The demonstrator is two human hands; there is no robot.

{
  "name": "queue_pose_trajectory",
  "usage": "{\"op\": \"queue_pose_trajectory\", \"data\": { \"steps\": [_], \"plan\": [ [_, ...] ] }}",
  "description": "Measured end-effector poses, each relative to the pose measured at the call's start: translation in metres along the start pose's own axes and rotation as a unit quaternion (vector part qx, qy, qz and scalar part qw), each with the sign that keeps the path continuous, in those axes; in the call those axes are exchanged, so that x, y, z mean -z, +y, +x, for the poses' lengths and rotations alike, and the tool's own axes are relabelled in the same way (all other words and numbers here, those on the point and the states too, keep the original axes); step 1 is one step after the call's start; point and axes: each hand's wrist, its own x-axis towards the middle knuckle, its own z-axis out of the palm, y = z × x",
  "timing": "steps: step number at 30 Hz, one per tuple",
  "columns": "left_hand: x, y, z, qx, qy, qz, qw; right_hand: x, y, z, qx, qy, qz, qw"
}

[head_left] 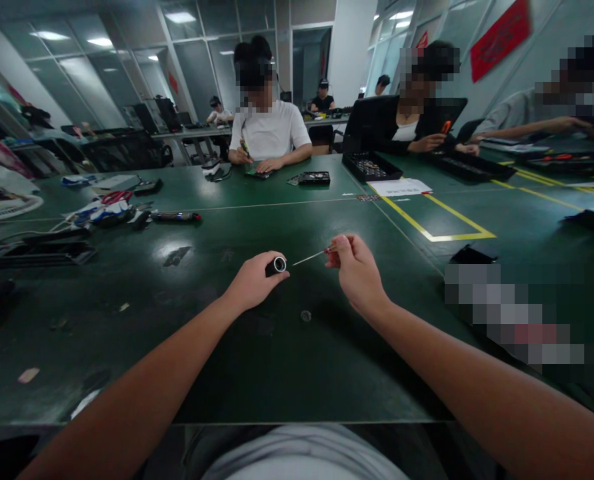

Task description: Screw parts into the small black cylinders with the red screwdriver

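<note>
My left hand (254,280) is wrapped round a short black cylinder (271,268) whose open end, with a silvery ring, faces me and to the right. Opposite it, my right hand (357,272) pinches the handle of a thin screwdriver (311,258). The slim metal shaft points left, and its tip is close to the cylinder's open end, apparently just short of it. Most of the handle is hidden by my fingers. Both hands are over the green table (257,363), and a small round clear piece (305,315) lies below them.
A dark pen-like tool (175,217) lies left of centre, near a heap of cables and red-handled items (117,197). Yellow tape (461,236) marks the right. A black box with blurred contents (469,257) stands nearby. Across the table, a person in white (271,130) works on a board.
</note>
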Motion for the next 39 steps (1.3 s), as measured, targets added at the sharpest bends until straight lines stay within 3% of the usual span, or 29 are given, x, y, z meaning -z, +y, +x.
{"op": "queue_pose_trajectory", "data": {
  "steps": [4,10,14,19,23,27,33,39],
  "plan": [
    [0.003,0.007,-0.002,0.022,0.039,-0.022,0.999,0.002,-0.007,0.000,0.029,0.014,0.002,0.999],
    [0.021,0.028,-0.009,0.018,0.008,-0.052,0.998,0.004,-0.015,0.000,0.038,0.029,-0.009,0.999],
    [0.029,0.046,-0.013,0.019,-0.091,-0.021,0.995,0.005,-0.019,-0.001,0.041,0.018,-0.029,0.999],
    [0.018,0.055,-0.019,-0.031,-0.256,0.023,0.966,0.006,-0.019,-0.002,0.044,0.002,-0.044,0.998],
    [0.010,0.054,-0.022,-0.057,-0.303,0.076,0.948,0.005,-0.016,-0.002,0.039,-0.009,-0.039,0.998],
    [0.008,0.054,-0.023,-0.079,-0.315,0.079,0.942,0.005,-0.016,-0.002,0.039,-0.020,-0.047,0.998],
    [0.016,0.051,-0.024,-0.046,-0.295,0.075,0.951,0.005,-0.016,-0.003,0.038,-0.029,-0.046,0.998],
    [0.044,0.029,-0.019,0.011,-0.185,-0.002,0.983,0.005,-0.015,-0.003,0.035,-0.034,-0.032,0.998]
  ]
}}
